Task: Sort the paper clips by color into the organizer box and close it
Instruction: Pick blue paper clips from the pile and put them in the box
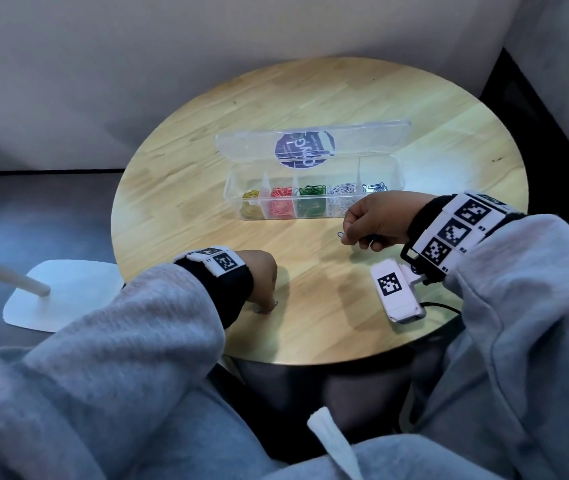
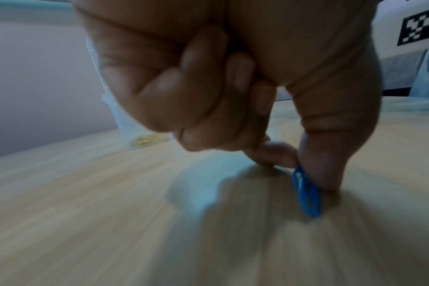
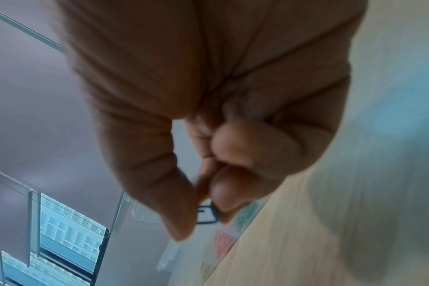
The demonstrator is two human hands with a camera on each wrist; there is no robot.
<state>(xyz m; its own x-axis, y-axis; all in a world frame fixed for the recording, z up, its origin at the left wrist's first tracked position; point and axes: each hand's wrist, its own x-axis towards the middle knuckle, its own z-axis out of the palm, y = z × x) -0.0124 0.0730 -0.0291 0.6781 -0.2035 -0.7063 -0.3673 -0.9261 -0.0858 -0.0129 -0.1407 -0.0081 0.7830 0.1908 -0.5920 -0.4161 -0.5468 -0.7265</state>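
A clear organizer box (image 1: pixel 394 174) stands open on the round wooden table (image 1: pixel 207 140), its lid (image 1: pixel 373 133) tilted back. Its compartments hold yellow (image 1: pixel 251 195), red (image 1: pixel 281 197), green (image 1: pixel 312 195), white (image 1: pixel 343 194) and blue (image 1: pixel 376 187) clips. My right hand (image 1: pixel 345 237) hovers in front of the box and pinches a blue paper clip (image 1: pixel 340 234), seen as a dark blue loop (image 3: pixel 207 216) between thumb and finger. My left hand (image 1: pixel 269 308) is down on the table near its front edge, thumb and forefinger pinching a blue clip (image 2: pixel 306 195) against the wood.
A white tagged device (image 1: pixel 397 292) with a black cable lies at the table's front right. A white lamp base (image 1: pixel 58 292) with a slanting pole stands on the floor to the left. Grey upholstery rises behind the table.
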